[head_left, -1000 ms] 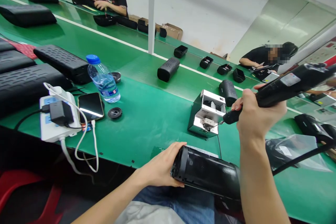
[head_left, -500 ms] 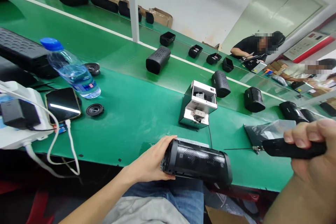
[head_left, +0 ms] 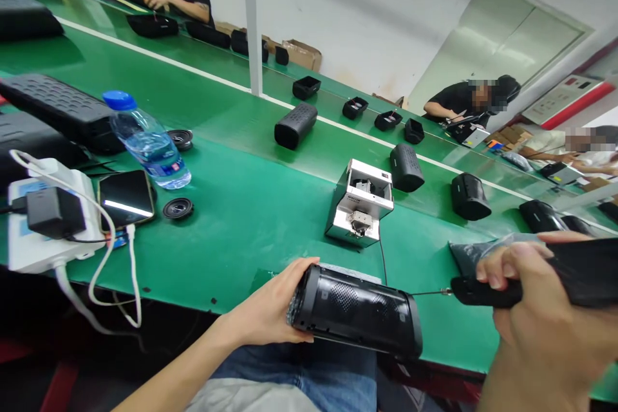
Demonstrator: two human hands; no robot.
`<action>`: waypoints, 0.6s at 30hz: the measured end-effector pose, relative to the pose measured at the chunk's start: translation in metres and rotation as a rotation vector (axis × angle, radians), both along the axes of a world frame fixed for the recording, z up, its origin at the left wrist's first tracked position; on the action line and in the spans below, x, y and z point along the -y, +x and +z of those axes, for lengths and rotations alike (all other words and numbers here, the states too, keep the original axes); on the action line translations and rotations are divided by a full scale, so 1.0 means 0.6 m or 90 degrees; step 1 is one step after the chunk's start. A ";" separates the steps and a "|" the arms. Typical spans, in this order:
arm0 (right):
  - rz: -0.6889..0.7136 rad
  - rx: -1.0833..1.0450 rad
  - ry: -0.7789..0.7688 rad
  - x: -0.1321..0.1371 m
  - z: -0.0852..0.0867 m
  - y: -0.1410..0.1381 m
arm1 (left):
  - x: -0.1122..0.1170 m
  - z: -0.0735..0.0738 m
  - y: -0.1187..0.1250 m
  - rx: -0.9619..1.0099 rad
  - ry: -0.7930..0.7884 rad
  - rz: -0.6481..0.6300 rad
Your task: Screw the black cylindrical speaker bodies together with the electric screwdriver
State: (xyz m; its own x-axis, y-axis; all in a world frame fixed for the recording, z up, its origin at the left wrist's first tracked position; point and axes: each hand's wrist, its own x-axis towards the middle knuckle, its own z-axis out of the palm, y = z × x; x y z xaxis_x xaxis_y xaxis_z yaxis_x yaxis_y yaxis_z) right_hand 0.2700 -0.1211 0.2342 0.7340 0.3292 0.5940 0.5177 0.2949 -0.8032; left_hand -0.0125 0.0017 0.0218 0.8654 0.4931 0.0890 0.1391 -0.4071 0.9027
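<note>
Head cam: left grip (head_left: 270, 312) wrapped round the left end of the black speaker (head_left: 355, 318), held sideways at the bench (head_left: 251, 219) edge, over my lap. Right grip (head_left: 531, 315) closed on the electric screwdriver (head_left: 487, 291). Driver was at the screw feeder (head_left: 360, 203) a second ago; its bit (head_left: 429, 293) now lies level, tip at the speaker's right end.

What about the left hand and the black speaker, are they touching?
Touching. The head view shows the left hand gripping the left end of the black speaker, fingers over the top edge and thumb underneath, with no gap.
</note>
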 end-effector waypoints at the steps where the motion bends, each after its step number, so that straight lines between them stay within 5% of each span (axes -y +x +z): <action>1: 0.013 0.009 -0.014 0.000 -0.013 0.002 | 0.000 -0.001 0.001 0.000 -0.003 0.004; 7: 0.052 0.009 0.018 0.002 -0.062 0.019 | -0.001 -0.001 0.004 0.002 0.001 0.006; 18: 0.118 -0.010 0.027 0.006 -0.066 0.032 | -0.001 0.003 0.002 -0.003 0.002 0.020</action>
State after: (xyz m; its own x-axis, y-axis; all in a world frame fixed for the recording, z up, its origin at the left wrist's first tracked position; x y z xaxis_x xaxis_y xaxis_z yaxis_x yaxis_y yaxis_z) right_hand 0.2890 -0.1245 0.1945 0.6726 0.4348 0.5988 0.4385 0.4176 -0.7958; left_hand -0.0112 0.0025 0.0237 0.8496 0.5204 0.0860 0.1567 -0.4046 0.9010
